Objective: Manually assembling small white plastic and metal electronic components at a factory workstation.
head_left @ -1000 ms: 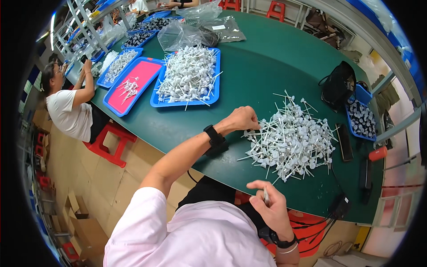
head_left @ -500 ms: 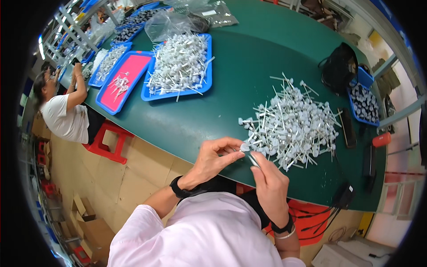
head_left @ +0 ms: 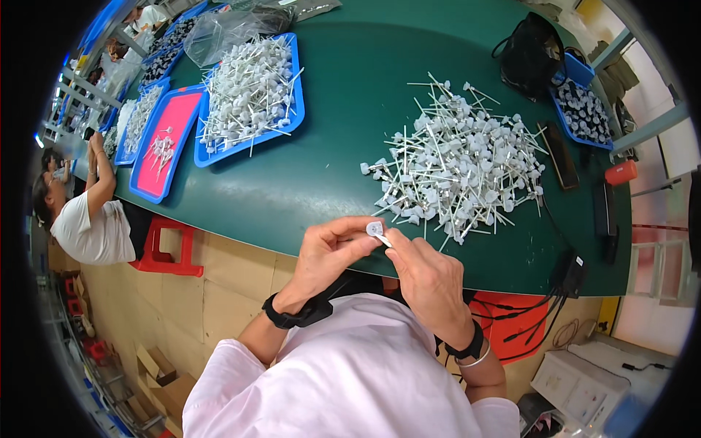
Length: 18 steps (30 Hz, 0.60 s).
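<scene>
Just over the table's near edge, my left hand (head_left: 332,247) pinches a small whitish plastic part (head_left: 374,228) with a rounded, hollow-looking head between thumb and forefinger. My right hand (head_left: 429,274) is closed close beside it, its fingertips at the part's lower right. A thin pale strip (head_left: 385,241) shows between those fingertips and the head; whether it is the part's own stem or a slim tool, I cannot tell. Beyond my hands lies a loose pile of similar white stemmed parts (head_left: 460,164) on the green table (head_left: 343,109).
A blue tray (head_left: 299,109) heaped with white stemmed parts stands at the left, beside a pink-lined tray (head_left: 164,186). At the right are a black bag (head_left: 531,55), a phone (head_left: 561,157), a red cylinder (head_left: 621,172) and cables (head_left: 522,314). A person (head_left: 95,219) sits at far left.
My hands have come together, the right fingertips now at the part in my left hand. The dark-edged slim thing seen in my right hand is no longer plain. The view has shifted.
</scene>
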{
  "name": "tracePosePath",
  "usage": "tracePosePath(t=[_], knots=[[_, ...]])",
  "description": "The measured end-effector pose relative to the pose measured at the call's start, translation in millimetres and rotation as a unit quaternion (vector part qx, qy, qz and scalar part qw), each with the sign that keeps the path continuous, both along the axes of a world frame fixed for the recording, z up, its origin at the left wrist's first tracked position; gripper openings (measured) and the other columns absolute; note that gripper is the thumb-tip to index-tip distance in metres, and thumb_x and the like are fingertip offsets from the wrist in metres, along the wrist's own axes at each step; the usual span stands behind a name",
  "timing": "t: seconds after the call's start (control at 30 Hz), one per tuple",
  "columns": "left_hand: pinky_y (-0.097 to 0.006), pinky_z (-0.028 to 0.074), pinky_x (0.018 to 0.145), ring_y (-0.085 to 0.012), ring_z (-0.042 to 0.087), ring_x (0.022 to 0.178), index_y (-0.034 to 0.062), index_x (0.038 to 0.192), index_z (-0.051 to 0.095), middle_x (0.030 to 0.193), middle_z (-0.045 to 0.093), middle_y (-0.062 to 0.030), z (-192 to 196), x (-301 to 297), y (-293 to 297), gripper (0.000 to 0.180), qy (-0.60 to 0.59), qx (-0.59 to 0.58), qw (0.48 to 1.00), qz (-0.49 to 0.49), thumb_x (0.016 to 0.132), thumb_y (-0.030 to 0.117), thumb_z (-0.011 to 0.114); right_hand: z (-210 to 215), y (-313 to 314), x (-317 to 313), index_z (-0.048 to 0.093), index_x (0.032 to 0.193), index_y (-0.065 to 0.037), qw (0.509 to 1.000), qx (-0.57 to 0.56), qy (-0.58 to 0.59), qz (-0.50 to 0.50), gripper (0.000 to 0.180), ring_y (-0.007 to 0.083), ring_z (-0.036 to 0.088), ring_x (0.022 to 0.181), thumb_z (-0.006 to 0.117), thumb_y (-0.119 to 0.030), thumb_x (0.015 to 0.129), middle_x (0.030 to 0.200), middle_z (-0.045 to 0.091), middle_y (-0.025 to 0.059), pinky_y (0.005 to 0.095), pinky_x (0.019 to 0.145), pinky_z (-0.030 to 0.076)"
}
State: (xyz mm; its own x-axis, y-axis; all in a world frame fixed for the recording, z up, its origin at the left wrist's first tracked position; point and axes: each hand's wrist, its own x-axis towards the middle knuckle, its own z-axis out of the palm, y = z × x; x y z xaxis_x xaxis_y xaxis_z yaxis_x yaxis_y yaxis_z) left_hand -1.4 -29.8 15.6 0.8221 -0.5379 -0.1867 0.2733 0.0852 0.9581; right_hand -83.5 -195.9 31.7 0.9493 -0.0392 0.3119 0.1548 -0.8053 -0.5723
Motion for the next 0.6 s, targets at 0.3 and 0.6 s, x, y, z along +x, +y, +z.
tracePosePath(t=[0.3, 0.6], knots=[[-0.026, 0.055, 0.081, -0.0141, 0.067, 0.095, -0.0029, 0.106, 0.063, 0.113, 0.068, -0.0148, -6.6, -0.8, 2.2, 0.019, 0.025, -0.034, 0.999, 0.011, 0.088, 0.0, 0.069, 1.1, 0.4, -2.9, 0.059, 0.113, -0.01, 1.0, 0.001, 0.015, -0.005, 0.022, 0.0272, 0.059, 0.05, 0.063, -0.018, 0.093, 0.067, 0.055, 0.0071, 0.0377, 0.044, 0.045], [-0.027, 0.055, 0.088, -0.0167, 0.067, 0.1, -0.0053, 0.103, 0.06, 0.116, 0.064, -0.0157, -18.3, -10.2, -6.0, 0.02, -0.028, -0.072, 0.995, 0.061, 0.085, -0.008, 0.069, -1.9, 0.6, -2.5, 0.057, 0.112, -0.009, 1.0, 0.008, 0.027, -0.01, 0.021, 0.0288, 0.059, 0.049, 0.061, -0.019, 0.094, 0.067, 0.056, 0.0083, 0.0386, 0.043, 0.046]])
